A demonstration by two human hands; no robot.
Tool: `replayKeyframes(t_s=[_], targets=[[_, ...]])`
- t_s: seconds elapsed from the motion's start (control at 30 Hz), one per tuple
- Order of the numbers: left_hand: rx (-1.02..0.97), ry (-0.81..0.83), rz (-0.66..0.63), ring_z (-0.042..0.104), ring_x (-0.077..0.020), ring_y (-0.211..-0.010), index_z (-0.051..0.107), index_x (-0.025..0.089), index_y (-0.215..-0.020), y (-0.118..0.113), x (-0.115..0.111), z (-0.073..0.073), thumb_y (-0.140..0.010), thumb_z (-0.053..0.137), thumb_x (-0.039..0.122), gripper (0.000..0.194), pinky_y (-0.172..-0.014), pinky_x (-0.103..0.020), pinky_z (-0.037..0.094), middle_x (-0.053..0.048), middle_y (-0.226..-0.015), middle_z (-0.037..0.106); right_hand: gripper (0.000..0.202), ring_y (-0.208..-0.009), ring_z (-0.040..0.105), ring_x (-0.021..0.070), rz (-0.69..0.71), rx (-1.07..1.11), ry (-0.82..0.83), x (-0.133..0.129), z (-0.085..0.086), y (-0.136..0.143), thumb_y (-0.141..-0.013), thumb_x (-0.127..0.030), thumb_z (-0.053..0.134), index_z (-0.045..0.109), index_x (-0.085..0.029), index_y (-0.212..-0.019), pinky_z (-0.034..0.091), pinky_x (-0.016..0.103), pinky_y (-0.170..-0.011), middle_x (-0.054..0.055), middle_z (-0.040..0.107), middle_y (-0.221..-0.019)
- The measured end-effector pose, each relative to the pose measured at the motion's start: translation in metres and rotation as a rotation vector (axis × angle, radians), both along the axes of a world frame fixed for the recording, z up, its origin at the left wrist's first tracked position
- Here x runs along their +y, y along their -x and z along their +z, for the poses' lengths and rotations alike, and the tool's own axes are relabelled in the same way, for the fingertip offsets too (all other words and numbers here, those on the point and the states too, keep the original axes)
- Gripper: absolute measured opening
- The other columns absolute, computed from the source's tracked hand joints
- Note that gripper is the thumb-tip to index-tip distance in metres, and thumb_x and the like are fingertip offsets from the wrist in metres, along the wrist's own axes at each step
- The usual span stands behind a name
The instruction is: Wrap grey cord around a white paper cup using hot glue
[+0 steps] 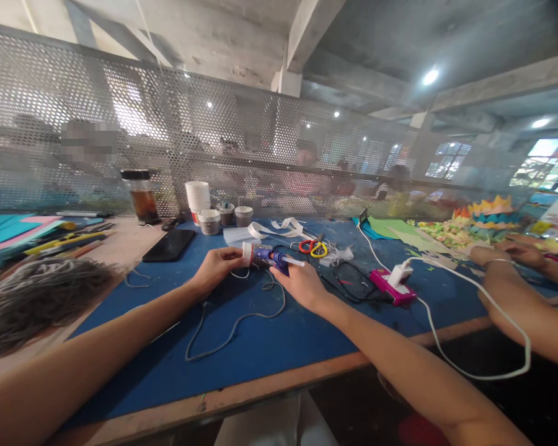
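Over the blue mat (242, 378), my left hand (217, 271) grips a small white paper cup (247, 254), which lies on its side. My right hand (305, 286) is wrapped round a blue hot glue gun (266, 255), and a white glue stick (295, 262) sticks out of its back. The gun's front is close to the cup; I cannot tell whether they touch. Below my hands, a grey cord (242, 319) trails in a loose loop over the mat.
Behind my hands stand small cups (209, 222), a cup stack (198, 193) and a drink jar (144, 197). A black phone (168, 245) and grey yarn (41, 297) lie left. Scissors (318, 248), a pink power strip (395, 291) and a co-worker's arm (516, 297) are right.
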State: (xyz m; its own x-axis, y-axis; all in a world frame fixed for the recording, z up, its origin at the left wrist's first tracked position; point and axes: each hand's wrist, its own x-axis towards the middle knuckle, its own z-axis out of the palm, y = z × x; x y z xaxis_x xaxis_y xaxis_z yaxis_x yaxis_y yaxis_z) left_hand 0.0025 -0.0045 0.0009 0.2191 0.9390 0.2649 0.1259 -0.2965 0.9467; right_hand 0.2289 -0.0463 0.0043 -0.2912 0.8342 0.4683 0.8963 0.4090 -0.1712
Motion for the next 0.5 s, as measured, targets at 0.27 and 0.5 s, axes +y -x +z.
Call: replayKeyframes(t_s=[0.27, 0.5], targets=[[-0.008, -0.002, 0.035, 0.063, -0.019, -0.076, 0.072, 0.016, -0.086, 0.0017, 0.0031, -0.0011, -0.069, 0.07, 0.031, 0.023, -0.074, -0.029, 0.045, -0.005, -0.085, 0.073, 0.037, -0.079, 0.066, 0.0218, 0.047, 0.024, 0.015, -0.0007, -0.0032, -0.0014, -0.091, -0.051, 0.043, 0.061, -0.021, -0.103, 0.043, 0.028, -0.068, 0.007, 0.07, -0.085], [-0.018, -0.005, 0.05, 0.06, -0.0172, -0.071, 0.073, 0.016, -0.088, 0.002, 0.0026, -0.001, -0.068, 0.07, 0.031, 0.025, -0.068, -0.026, 0.043, -0.004, -0.083, 0.072, 0.034, -0.084, 0.065, 0.0205, 0.149, 0.216, -0.002, 0.0028, -0.0005, -0.0023, -0.091, -0.047, 0.047, 0.063, -0.021, -0.107, 0.045, 0.027, -0.073, 0.005, 0.07, -0.089]])
